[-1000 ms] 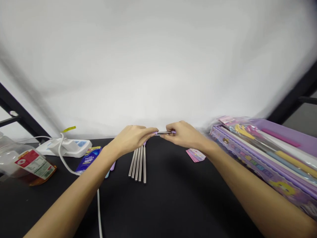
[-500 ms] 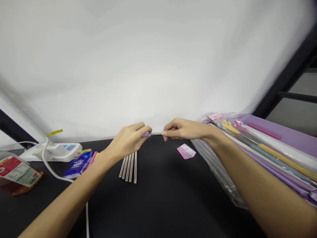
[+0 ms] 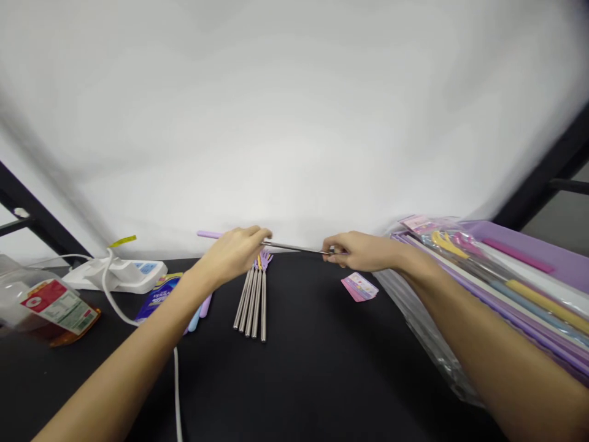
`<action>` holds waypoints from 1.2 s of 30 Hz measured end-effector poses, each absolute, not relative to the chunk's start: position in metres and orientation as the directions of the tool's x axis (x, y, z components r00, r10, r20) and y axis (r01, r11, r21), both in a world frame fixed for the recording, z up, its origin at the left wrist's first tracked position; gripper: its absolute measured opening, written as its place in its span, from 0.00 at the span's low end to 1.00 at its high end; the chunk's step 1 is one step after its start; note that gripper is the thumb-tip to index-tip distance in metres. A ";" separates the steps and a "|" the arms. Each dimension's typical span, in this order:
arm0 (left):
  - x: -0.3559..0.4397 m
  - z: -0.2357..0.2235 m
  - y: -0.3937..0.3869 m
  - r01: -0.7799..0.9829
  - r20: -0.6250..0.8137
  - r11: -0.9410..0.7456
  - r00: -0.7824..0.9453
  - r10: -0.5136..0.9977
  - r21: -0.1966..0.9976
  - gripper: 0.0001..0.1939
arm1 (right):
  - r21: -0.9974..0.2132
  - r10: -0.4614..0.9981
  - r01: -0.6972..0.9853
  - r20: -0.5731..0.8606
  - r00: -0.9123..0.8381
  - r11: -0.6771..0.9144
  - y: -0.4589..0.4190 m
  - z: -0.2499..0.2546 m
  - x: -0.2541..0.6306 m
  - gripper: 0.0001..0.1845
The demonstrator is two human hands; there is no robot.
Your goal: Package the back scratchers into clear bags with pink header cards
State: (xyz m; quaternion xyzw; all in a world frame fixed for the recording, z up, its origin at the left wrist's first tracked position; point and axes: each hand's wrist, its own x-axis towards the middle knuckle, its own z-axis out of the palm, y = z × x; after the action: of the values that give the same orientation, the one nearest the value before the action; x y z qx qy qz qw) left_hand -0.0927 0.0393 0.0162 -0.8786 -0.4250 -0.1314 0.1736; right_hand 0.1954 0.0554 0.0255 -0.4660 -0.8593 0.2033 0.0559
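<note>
My left hand [image 3: 239,248] is closed around a back scratcher with a purple handle [image 3: 209,234] sticking out to the left. Its thin metal rod [image 3: 294,247] runs almost level to my right hand [image 3: 352,250], whose fingers pinch the far end; the tip there is mostly hidden. Below my left hand, several metal rods [image 3: 251,307] lie side by side on the black table [image 3: 304,368], with purple and yellow claw-shaped heads [image 3: 262,260] at their far ends. Small pink printed cards [image 3: 360,286] lie below my right hand.
At right, a purple bin [image 3: 519,239] holds bagged pieces, with clear plastic bags [image 3: 427,331] beside it. Left are a white power strip [image 3: 151,276] with a cable [image 3: 177,393], a blue packet [image 3: 159,298], blue and purple handles [image 3: 200,313] and a bottle [image 3: 59,310]. A white wall stands behind.
My hands have moved apart, and a longer stretch of metal rod shows between them. The purple handle now sticks out left of my left hand. The view has shifted slightly.
</note>
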 end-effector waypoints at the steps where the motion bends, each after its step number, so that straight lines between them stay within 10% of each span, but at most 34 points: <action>1: -0.087 0.015 0.038 0.775 0.390 -0.584 0.628 0.674 -0.240 0.15 | -0.386 0.817 0.772 -0.073 -0.572 0.505 0.054 0.024 0.191 0.13; 8: -0.119 0.031 0.044 0.883 0.542 -0.356 0.470 0.697 -0.307 0.15 | -0.151 0.911 0.920 0.269 -0.313 0.361 0.062 0.015 0.202 0.29; 16: -0.098 0.035 0.031 0.850 0.567 -0.399 0.527 0.633 -0.345 0.16 | -0.182 0.843 0.866 0.390 -0.371 0.466 0.057 0.017 0.177 0.26; 25: -0.158 0.045 0.043 0.959 0.644 -0.144 0.273 0.715 -0.245 0.13 | -0.057 0.849 0.979 0.509 -0.141 0.197 0.074 0.001 0.214 0.16; 36: -0.065 0.011 0.025 0.826 0.513 -0.508 0.554 0.656 -0.242 0.14 | -0.133 0.784 0.893 0.546 -0.295 0.429 0.053 0.007 0.156 0.13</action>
State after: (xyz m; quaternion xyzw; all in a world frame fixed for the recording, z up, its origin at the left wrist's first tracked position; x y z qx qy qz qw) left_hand -0.0651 0.0245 0.0106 -0.8494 -0.4363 -0.1809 0.2356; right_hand 0.1560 0.0527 0.0071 -0.5251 -0.7986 -0.0985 0.2770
